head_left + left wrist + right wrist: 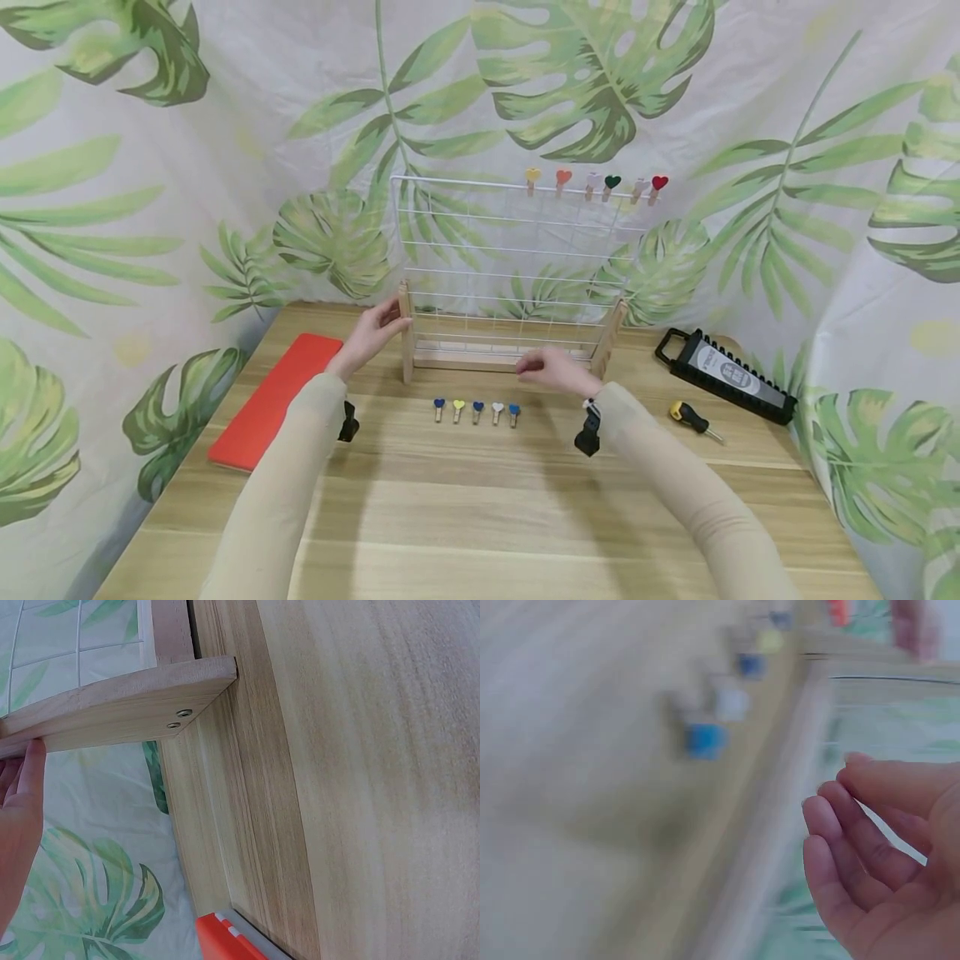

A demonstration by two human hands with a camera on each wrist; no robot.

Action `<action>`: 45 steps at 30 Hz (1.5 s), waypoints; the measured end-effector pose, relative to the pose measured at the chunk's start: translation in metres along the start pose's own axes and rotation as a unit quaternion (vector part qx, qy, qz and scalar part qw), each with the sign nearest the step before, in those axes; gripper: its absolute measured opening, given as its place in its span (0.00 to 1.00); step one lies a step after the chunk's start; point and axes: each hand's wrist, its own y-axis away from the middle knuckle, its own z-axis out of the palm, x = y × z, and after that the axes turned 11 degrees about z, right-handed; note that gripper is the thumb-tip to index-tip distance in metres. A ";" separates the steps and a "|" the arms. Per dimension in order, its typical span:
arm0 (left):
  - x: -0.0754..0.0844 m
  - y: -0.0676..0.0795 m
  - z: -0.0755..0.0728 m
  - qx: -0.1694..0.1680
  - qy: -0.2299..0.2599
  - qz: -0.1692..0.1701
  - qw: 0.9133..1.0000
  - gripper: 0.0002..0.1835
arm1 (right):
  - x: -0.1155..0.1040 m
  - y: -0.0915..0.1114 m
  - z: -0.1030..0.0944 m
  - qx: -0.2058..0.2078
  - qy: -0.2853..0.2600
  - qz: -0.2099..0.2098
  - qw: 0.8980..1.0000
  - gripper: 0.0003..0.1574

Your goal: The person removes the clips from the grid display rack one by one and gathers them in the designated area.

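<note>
A white wire grid rack stands upright in a wooden base. My left hand holds the rack's left wooden post, thumb against the wood. Several heart-topped mini clothespins, among them a yellow one, a dark green one and a red one, sit along the right part of the top wire. Before the rack several more lie in a row, from a dark blue clothespin to a bright blue clothespin. My right hand, fingers loosely bent and holding nothing visible, hovers by the base's lower bar.
Left of the rack lies a red flat board or folder. At the right are a black tool holder with a handle and a yellow-black screwdriver. A leaf-patterned cloth hangs behind the wooden table.
</note>
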 end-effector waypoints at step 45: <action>0.003 0.002 0.000 -0.007 -0.006 -0.021 1.000 0.40 | -0.149 -0.012 -0.236 0.215 0.129 -0.164 0.954 0.11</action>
